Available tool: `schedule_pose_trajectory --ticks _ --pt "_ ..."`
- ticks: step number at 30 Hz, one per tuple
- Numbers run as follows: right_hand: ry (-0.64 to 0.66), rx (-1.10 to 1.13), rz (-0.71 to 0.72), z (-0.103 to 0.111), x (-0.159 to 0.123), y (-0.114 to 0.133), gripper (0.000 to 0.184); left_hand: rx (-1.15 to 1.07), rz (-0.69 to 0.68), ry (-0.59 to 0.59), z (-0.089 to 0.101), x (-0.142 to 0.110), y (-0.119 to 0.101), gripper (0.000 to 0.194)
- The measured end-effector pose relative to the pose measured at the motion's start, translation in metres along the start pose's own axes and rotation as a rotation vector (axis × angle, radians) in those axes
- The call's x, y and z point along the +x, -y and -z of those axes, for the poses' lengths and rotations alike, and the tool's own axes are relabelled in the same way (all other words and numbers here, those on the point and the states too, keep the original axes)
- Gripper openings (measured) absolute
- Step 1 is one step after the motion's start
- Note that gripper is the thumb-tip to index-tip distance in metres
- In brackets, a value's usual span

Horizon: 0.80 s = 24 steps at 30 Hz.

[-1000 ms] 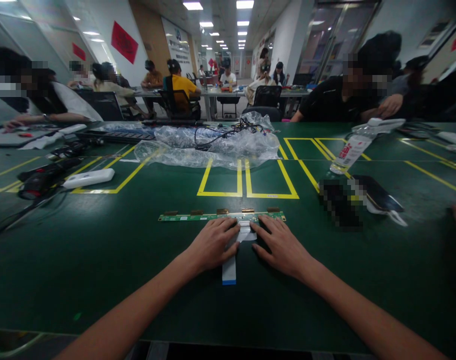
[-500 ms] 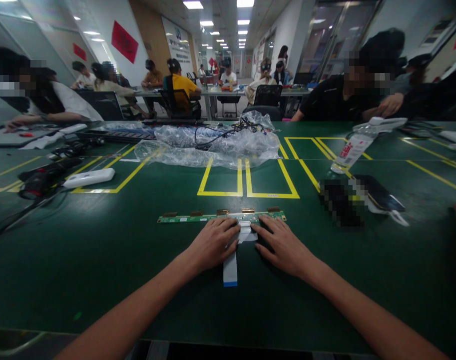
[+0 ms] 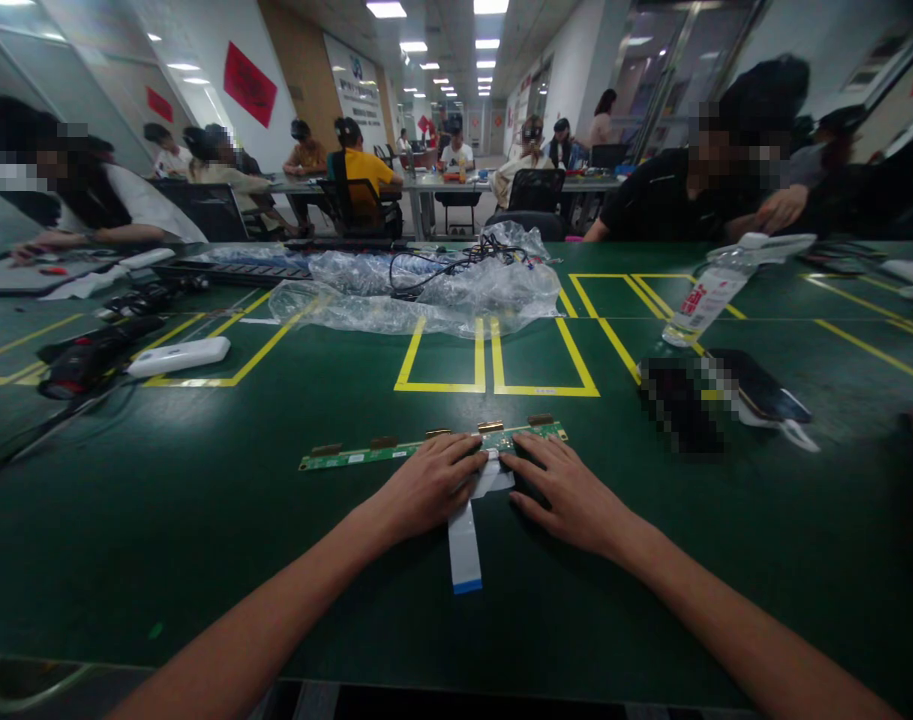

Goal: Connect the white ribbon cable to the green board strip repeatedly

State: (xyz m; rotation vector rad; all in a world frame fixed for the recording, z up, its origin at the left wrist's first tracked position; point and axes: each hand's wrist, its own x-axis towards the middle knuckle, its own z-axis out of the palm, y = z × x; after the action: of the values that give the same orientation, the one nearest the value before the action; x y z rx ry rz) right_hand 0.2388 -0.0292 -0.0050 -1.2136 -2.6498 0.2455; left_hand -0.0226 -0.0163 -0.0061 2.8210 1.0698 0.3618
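Floppy ribbon, brittle board

On the desk point(image 3: 163, 520) there's a long green circuit board point(image 3: 377, 456), probably light, stiff; hold its edges. Right hand point(image 3: 557, 487) has loose, splayed fingers at it; left hand point(image 3: 430, 482) covers some ribbon cable point(image 3: 464, 545), can't tell if pinching. Cable's probably bendy, grab near the board.

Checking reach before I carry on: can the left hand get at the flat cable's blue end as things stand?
Probably yes: the blue end lies uncovered, nearer the camera than the left hand, though its fingers, at the circuit board, would likely have to draw back first.
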Motion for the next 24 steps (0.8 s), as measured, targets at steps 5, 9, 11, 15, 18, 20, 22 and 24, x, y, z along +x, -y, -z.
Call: schedule_pose_trajectory --ticks 5,9,11,15,18,20,22,24 --pt "-0.018 0.039 0.000 0.000 -0.001 -0.002 0.052 0.003 -0.001 0.058 0.002 -0.003 -0.001 0.049" --pt "-0.061 0.062 0.002 0.000 -0.001 -0.004 0.050 0.026 0.040 0.085 0.002 -0.008 -0.005 0.050" --pt "-0.093 0.065 -0.006 0.000 -0.001 -0.004 0.049 0.034 0.065 0.098 0.003 -0.012 -0.007 0.051" --pt "-0.113 0.054 -0.024 0.003 -0.001 -0.002 0.048 0.053 0.146 0.108 0.004 -0.027 -0.012 0.053" --pt "-0.108 0.055 -0.035 0.004 -0.002 -0.002 0.047 0.080 0.225 0.102 0.006 -0.050 -0.010 0.054" --pt "-0.108 0.061 -0.047 0.005 -0.003 -0.003 0.047 0.101 0.289 0.093 0.008 -0.070 -0.004 0.054" --pt "-0.108 0.069 -0.055 0.005 -0.005 -0.004 0.047 0.126 0.365 0.068 0.011 -0.094 0.007 0.053" --pt "-0.102 0.079 -0.059 0.005 -0.006 -0.005 0.048 0.154 0.465 0.027 0.018 -0.121 0.023 0.053"
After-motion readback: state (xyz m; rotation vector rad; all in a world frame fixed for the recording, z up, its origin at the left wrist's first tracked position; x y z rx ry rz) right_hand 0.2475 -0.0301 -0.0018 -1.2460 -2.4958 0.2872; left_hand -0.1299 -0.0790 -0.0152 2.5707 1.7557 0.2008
